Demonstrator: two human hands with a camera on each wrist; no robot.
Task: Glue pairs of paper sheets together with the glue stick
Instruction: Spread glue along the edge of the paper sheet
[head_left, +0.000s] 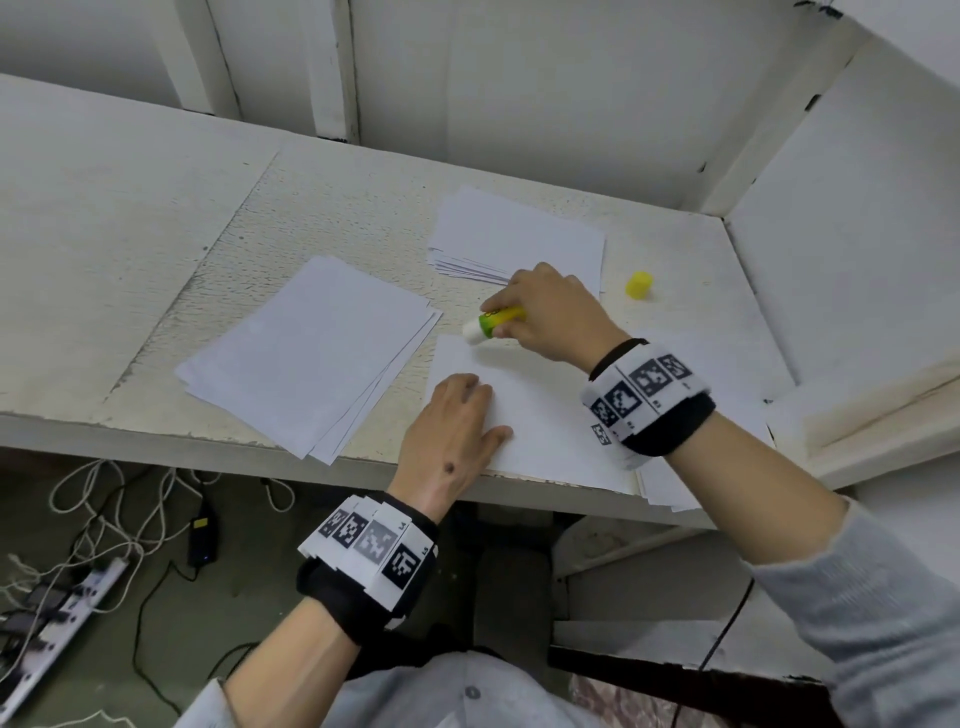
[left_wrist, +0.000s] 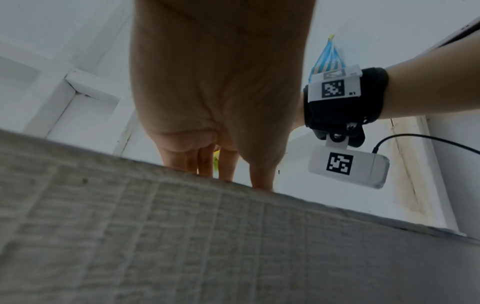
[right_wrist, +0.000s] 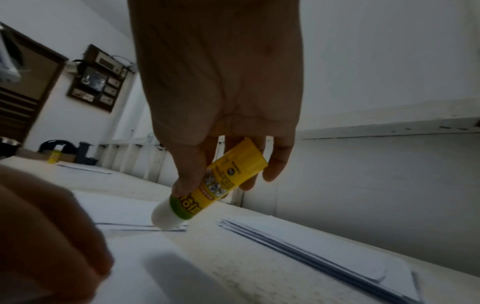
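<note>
A white paper sheet (head_left: 540, 415) lies at the table's front edge. My left hand (head_left: 457, 415) rests flat on its left part, fingers straight. My right hand (head_left: 545, 312) grips a yellow and green glue stick (head_left: 493, 322), uncapped, with its white tip at the sheet's far left corner. In the right wrist view the glue stick (right_wrist: 215, 189) tilts down and its tip touches the sheet's (right_wrist: 182, 257) edge. In the left wrist view my left hand's fingers (left_wrist: 223, 164) press down beyond the table's edge.
The yellow cap (head_left: 639, 285) stands to the right. A stack of white sheets (head_left: 519, 239) lies behind my right hand, another stack (head_left: 311, 353) to the left, more sheets (head_left: 670, 483) under my right wrist. White walls close in the back and right. Cables (head_left: 104, 519) lie on the floor.
</note>
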